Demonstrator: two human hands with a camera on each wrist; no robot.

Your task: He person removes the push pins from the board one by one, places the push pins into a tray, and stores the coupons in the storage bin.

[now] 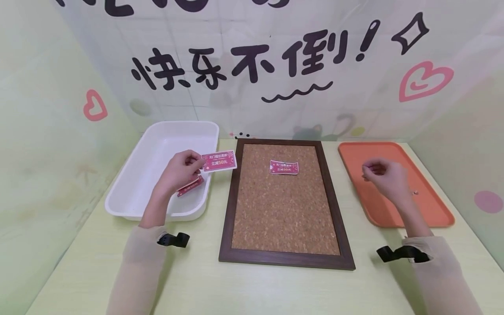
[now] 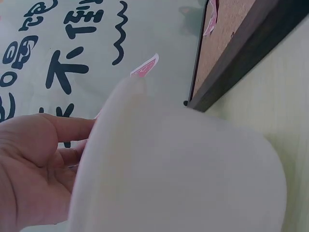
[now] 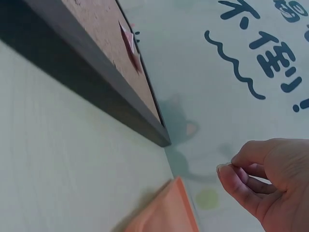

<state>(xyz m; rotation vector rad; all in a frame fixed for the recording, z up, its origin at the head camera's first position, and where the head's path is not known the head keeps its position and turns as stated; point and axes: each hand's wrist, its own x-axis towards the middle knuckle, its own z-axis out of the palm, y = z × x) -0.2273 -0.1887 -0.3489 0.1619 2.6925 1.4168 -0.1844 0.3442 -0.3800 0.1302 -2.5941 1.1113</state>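
Observation:
My left hand (image 1: 180, 171) pinches a pink printed coupon (image 1: 218, 161) between thumb and fingers, above the right rim of a white tub (image 1: 131, 192). Below that hand, red coupons (image 1: 190, 187) lie in the tub. Another pink coupon (image 1: 284, 167) lies on the upper part of a cork board (image 1: 275, 214) with a dark frame. Over an orange tray (image 1: 425, 205) hovers my right hand (image 1: 387, 177), thumb and index fingertips together and the other fingers curled. Whether something small is between those fingertips cannot be seen. In the left wrist view, the tub's pale wall (image 2: 193, 169) hides part of the hand.
Small shiny bits (image 1: 414, 192) lie on the orange tray, partly behind the right wrist. The board stands between tub and tray on a pale yellow table (image 1: 260, 288). A printed backdrop (image 1: 220, 100) closes off the rear, with walls on both sides.

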